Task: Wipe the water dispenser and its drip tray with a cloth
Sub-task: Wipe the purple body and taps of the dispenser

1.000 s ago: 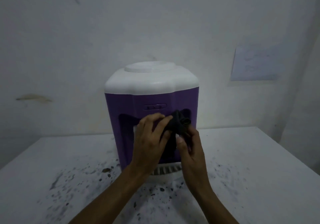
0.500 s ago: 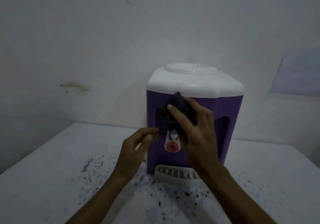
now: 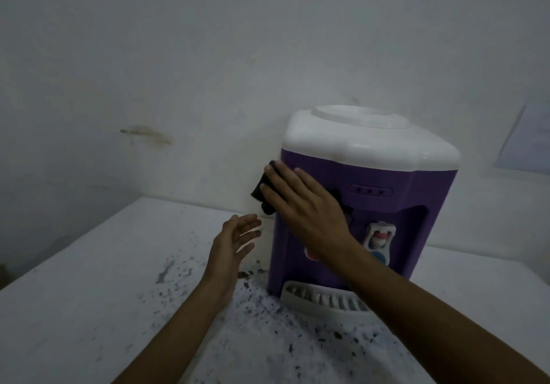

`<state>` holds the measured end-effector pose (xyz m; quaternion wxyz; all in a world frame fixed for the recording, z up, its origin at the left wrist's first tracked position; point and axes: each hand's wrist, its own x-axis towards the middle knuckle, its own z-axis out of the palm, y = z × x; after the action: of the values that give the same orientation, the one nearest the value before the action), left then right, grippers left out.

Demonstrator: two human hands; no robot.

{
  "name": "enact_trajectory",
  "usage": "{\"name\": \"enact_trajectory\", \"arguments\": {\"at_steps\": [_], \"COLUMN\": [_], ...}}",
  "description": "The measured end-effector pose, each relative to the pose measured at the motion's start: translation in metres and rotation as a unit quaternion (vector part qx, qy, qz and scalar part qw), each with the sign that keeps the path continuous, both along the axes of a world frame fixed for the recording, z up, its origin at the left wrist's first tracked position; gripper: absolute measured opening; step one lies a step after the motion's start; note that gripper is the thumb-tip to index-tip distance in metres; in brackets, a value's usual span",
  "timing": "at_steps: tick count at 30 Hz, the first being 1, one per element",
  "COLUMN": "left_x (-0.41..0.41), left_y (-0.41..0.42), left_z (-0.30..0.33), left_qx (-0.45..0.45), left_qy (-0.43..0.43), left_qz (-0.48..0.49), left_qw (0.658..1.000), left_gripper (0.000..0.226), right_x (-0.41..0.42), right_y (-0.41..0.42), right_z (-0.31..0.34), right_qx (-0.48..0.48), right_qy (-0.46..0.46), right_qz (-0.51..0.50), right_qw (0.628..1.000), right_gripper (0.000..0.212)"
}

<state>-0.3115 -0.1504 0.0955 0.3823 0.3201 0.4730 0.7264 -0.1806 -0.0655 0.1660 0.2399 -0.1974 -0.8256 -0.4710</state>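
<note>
A purple water dispenser [image 3: 416,205] with a white top stands on a white table [image 3: 74,309] against the wall. Its white slotted drip tray [image 3: 315,299] juts out at the base. My right hand [image 3: 306,208] lies flat with straight fingers on the dispenser's upper left front corner and presses a black cloth [image 3: 262,191] against it; the cloth sticks out past my fingertips. My left hand [image 3: 235,243] hovers open, palm facing right, just left of the dispenser and touches nothing. Two taps [image 3: 379,235] show in the front recess.
Dark specks and crumbs [image 3: 259,303] litter the table in front of and left of the dispenser. A pale sheet of paper [image 3: 526,136] hangs on the wall at the right. The wall [image 3: 178,86] stands close behind the dispenser.
My right hand has carried the cloth from the front middle up and left to the corner and flattened over it. My left hand has opened beside the dispenser. The view has shifted left.
</note>
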Motion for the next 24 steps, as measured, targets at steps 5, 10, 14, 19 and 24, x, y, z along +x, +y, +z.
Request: {"name": "enact_trajectory", "arguments": {"at_steps": [5,10,14,19,24], "left_x": [-0.003,-0.013,-0.014,-0.013,-0.013], "left_y": [-0.001,-0.004,0.002,0.009,0.01], "left_z": [-0.021,-0.04,-0.045,-0.055,-0.068], "left_qx": [-0.079,-0.118,-0.136,-0.154,-0.172], "left_qy": [-0.022,-0.034,-0.037,-0.076,-0.122], "left_qz": [0.042,0.007,-0.045,-0.087,-0.042], "left_qw": [0.996,0.992,0.989,0.981,0.977], "left_gripper": [0.035,0.042,0.046,0.053,0.053], "right_x": [-0.009,0.008,-0.003,-0.023,-0.021], "right_y": [0.007,0.007,0.005,0.008,0.005], "right_z": [-0.048,-0.072,-0.038,-0.026,-0.077], "right_qx": [-0.004,-0.02,-0.035,-0.025,-0.035], "right_qy": [-0.075,-0.141,-0.01,0.053,-0.04], "right_qz": [0.024,0.055,0.048,0.001,-0.013], "right_qw": [0.997,0.988,0.998,0.998,0.999], "right_gripper": [0.045,0.045,0.051,0.048,0.052]}}
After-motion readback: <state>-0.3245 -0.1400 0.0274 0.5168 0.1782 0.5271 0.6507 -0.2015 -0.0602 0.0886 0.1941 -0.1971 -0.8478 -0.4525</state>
